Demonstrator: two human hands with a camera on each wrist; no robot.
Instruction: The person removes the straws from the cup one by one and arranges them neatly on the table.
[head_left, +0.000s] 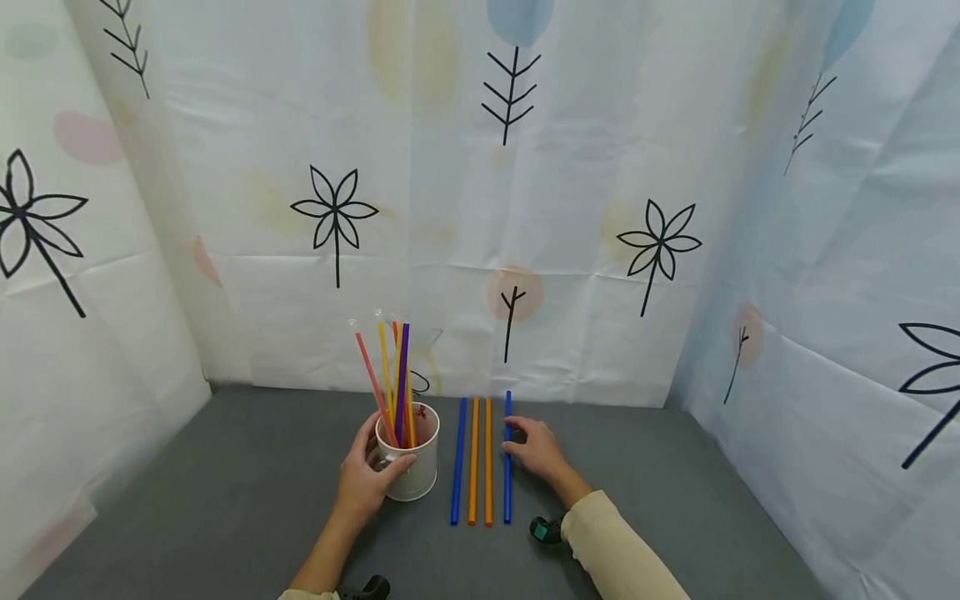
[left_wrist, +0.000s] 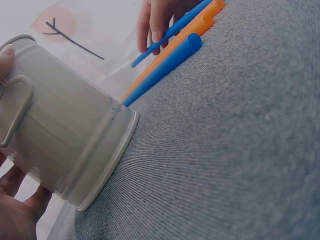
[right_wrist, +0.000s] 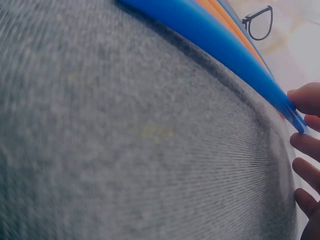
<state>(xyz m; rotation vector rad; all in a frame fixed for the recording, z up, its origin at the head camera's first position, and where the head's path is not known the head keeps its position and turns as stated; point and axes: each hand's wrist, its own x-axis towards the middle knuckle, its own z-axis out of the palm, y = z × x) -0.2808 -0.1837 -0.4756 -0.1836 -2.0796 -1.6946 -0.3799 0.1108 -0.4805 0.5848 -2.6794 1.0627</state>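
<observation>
Around mug [head_left: 420, 468] — wide left grip [head_left: 367, 477]; right [head_left: 542, 451] pinches straw [head_left: 507, 487].

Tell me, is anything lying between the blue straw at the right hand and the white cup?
Yes. Two orange straws and another blue straw lie between the blue straw at the right hand and the white cup. They're low, so passing over them looks possible. Nothing visible separates that hand from its straw.

1. Head: high, facing forward and down at the table [head_left: 225, 483], farthest.
2. Left wrist: low, tilted, near the mug [left_wrist: 65, 120], facing the straws [left_wrist: 165, 68].
3. Right wrist: low, tilted, very near, facing along the straws.
4. Head and left wrist share the mug; all share straws.
</observation>
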